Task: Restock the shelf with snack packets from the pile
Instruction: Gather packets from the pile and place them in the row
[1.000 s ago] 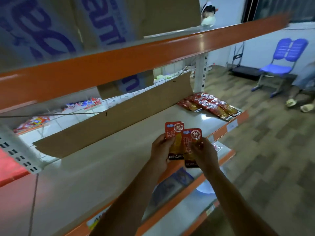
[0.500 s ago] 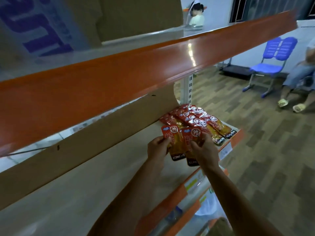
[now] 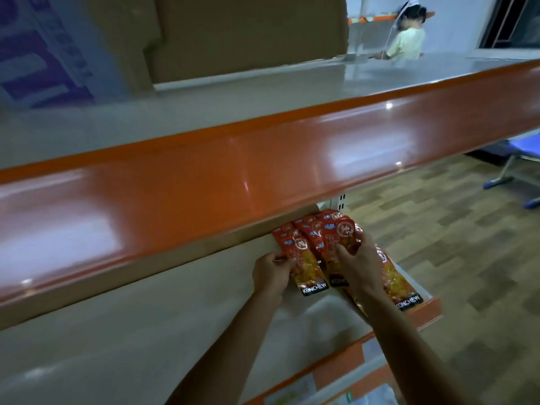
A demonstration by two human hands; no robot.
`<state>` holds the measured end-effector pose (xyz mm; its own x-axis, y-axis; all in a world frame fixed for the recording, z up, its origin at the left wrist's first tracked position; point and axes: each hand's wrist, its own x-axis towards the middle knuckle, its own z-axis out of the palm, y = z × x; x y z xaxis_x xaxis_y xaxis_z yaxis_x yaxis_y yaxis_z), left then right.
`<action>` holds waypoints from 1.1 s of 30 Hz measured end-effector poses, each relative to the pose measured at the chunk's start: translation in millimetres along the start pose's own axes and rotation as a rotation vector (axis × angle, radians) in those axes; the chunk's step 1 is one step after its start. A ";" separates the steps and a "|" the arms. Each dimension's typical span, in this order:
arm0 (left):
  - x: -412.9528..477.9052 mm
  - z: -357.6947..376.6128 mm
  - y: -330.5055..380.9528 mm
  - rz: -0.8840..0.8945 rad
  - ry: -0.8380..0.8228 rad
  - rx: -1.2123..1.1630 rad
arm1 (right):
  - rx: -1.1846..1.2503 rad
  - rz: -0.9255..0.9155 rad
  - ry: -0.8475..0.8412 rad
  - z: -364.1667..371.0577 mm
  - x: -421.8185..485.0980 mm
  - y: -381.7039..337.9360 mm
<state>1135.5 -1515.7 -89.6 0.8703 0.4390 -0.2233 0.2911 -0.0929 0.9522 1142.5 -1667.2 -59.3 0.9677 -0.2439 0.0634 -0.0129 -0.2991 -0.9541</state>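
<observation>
Shelf [image 3: 146,331]: my deck, bare leftward. Packet row [image 3: 404,290]: at its right end, long axes front to back. Left hand [image 3: 270,273]: pinches left packet [image 3: 306,267] by its edge, just beside the row. Right hand [image 3: 358,264]: fingers curled on right packet [image 3: 340,235], overlapping the row.

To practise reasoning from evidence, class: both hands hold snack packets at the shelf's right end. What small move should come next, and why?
Probably lay both packets flat and let go. The left hand pinches the left packet by its edge, the right hand grips the right packet, and both are over the shelf beside the row of packets lying there.
</observation>
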 end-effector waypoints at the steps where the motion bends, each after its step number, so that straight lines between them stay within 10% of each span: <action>1: 0.1 2.9 0.2 -0.003 0.018 0.013 | 0.005 0.001 -0.024 -1.0 5.6 1.2; 27: -7.1 24.6 4.3 0.196 0.324 0.469 | -0.104 -0.121 -0.237 -2.2 37.5 11.6; 33: -21.3 33.7 14.7 0.220 0.130 0.149 | -0.075 -0.168 -0.340 5.1 22.9 5.6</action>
<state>1134.7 -1556.5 -77.9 0.8636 0.5036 0.0232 0.1644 -0.3248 0.9314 1165.9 -1669.7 -64.7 0.9860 0.1298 0.1043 0.1465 -0.3783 -0.9140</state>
